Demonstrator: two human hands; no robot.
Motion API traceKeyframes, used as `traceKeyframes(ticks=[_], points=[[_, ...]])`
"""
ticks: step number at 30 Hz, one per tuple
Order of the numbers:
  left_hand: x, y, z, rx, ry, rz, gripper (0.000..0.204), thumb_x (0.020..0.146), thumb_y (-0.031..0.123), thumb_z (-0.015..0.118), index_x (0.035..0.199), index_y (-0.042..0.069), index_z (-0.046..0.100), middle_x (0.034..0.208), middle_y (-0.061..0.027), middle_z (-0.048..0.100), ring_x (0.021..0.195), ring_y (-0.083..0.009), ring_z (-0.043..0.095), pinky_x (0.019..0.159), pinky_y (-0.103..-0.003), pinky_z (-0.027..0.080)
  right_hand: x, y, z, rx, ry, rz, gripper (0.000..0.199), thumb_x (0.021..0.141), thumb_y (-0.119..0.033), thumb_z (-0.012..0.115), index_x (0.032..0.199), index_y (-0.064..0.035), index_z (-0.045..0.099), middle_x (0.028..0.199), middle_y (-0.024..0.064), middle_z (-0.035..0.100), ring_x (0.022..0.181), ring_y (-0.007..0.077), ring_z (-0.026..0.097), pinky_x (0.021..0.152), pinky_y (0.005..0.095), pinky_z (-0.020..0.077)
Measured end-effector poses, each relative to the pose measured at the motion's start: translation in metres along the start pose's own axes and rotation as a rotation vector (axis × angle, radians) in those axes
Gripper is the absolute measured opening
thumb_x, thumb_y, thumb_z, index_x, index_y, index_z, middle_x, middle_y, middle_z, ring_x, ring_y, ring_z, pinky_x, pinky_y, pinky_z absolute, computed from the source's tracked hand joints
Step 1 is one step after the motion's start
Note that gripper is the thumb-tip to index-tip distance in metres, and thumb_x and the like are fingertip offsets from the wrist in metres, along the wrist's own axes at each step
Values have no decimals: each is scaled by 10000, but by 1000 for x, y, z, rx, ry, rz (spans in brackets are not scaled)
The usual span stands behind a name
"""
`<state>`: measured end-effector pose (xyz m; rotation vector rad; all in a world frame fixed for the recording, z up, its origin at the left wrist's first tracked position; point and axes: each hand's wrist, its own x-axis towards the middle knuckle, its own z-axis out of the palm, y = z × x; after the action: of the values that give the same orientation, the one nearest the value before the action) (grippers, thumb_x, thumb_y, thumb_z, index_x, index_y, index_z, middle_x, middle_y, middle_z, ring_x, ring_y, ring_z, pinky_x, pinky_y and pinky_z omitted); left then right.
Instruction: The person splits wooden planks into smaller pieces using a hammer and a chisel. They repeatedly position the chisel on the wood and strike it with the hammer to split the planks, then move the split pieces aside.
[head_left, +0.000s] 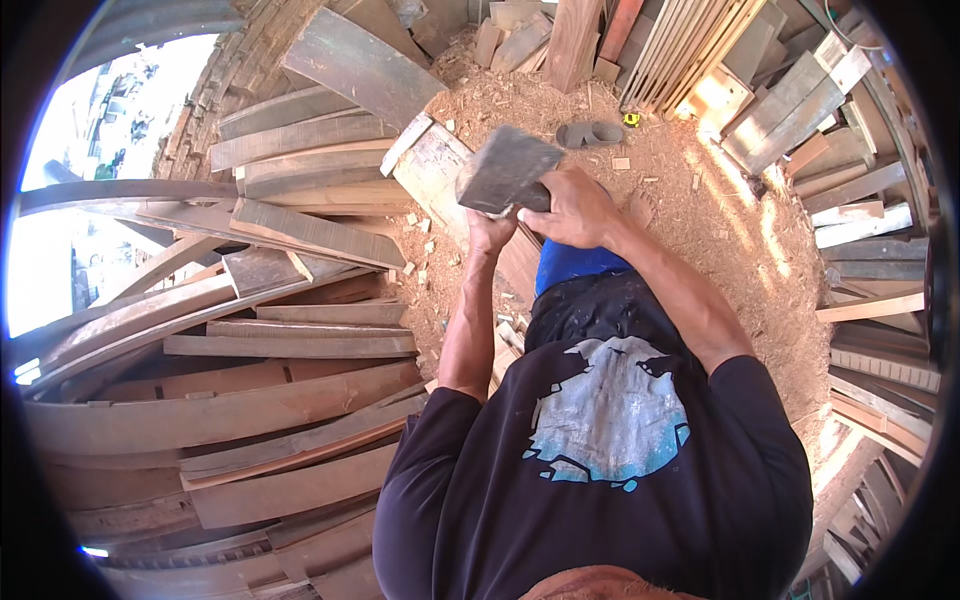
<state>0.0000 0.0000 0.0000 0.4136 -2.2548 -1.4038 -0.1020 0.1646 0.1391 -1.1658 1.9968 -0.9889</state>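
Note:
A dark grey, squared block (508, 163), which looks like weathered wood, is held up between my two hands. My left hand (490, 229) is closed on its near lower edge, with the fingers mostly hidden beneath it. On the right side, my right hand (578, 207) grips the block, thumb pointing toward the left hand. Just beyond and to the left lies a pale, worn plank or bench top (437, 172), partly covered by the block. Whether the block touches this plank I cannot tell.
Stacked boards (230, 405) fill the left side. More timber (870, 260) lines the right, and upright slats (690, 55) lean at the back. Sawdust and chips cover the floor (720, 230). A dark pair of sandals (590, 134) and a yellow tape measure (631, 120) lie ahead.

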Motion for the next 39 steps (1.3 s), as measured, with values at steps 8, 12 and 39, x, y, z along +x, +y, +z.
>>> traceKeyframes(ticks=[8, 12, 39], points=[[46, -13, -4, -232, 227, -367, 496, 784, 103, 811, 1195, -20, 562, 975, -109, 690, 877, -169, 674, 780, -308, 563, -46, 23, 31, 518, 365, -143, 476, 836, -148, 752, 1257, -8, 579, 1148, 106, 638, 1088, 224, 585, 978, 366, 445], [21, 7, 5, 124, 109, -187, 344, 773, 81, 815, 1024, 31, 586, 867, -51, 654, 782, -142, 615, 740, -282, 519, -73, 32, 13, 477, 476, -97, 272, 843, -96, 733, 1093, -19, 658, 972, 62, 682, 947, 191, 647, 861, 348, 509], [-1, 28, 57, 214, -407, 118, 350, 679, 107, 770, 994, 106, 619, 892, -138, 669, 879, -330, 668, 771, -462, 548, -64, 56, 8, 576, 513, -41, 164, 869, -137, 759, 947, -53, 643, 836, -9, 626, 763, 81, 580, 683, 276, 485]])
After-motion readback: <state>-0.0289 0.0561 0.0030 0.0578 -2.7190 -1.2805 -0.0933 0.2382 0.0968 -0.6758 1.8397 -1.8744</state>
